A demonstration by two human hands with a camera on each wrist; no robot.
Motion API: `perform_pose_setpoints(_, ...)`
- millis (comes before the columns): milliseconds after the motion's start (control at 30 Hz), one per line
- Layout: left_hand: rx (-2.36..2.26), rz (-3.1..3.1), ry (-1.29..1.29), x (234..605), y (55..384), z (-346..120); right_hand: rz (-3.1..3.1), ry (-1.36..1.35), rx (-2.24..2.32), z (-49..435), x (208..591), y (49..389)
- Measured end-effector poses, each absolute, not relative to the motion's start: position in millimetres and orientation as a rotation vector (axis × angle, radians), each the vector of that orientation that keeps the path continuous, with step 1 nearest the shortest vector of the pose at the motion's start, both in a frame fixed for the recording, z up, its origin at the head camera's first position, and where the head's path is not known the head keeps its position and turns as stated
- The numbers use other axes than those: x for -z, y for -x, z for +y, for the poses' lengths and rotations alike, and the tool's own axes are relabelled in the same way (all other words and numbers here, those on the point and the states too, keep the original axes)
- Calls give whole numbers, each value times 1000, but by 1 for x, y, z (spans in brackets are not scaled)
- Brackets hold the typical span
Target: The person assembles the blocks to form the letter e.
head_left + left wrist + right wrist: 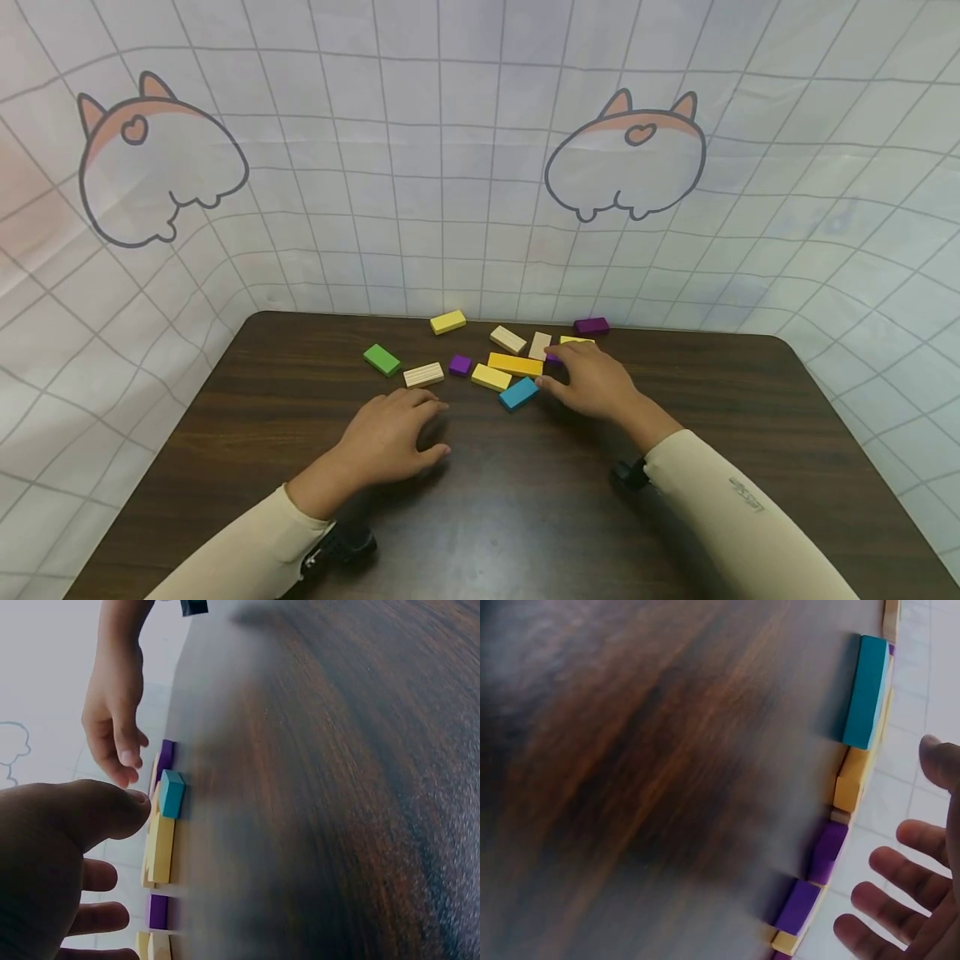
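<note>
My left hand (pixel 392 435) is held above the table with fingers loosely spread and nothing in them. Just beyond it lie a ridged pale wooden block (pixel 423 375), a green block (pixel 382 360) and a short purple block (pixel 461 365). My right hand (pixel 596 382) hovers over the right end of the scattered blocks, partly hiding a purple one and a yellow block (pixel 577 339). Its fingers, seen apart in the right wrist view, hold nothing. Beside its thumb lies a blue block (pixel 519 394); an orange block (pixel 515 365) and a yellow block (pixel 491 377) are close by.
At the table's back edge sit another yellow block (pixel 447 322) and a dark purple block (pixel 592 326). Two pale blocks lie between them, one of them a cream block (pixel 507 339). Behind the dark wooden table (pixel 510 517) hangs a white gridded curtain (pixel 450 167).
</note>
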State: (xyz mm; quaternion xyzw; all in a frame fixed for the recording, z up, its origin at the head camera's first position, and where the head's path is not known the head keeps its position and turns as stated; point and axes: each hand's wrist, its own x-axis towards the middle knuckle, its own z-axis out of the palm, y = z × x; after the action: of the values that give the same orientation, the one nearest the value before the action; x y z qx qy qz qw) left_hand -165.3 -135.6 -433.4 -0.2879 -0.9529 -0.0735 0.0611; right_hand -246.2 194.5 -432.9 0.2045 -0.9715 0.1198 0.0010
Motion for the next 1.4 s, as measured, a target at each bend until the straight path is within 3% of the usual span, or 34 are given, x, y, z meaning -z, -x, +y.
perform_pose_setpoints(700,232,-2908,841,433,164,-134,-3004,-790,-347,174,443,268)
perform_pose_setpoints(1400,251,-2886,796,438,168,-135,-3068,-728,-276,169,445,272)
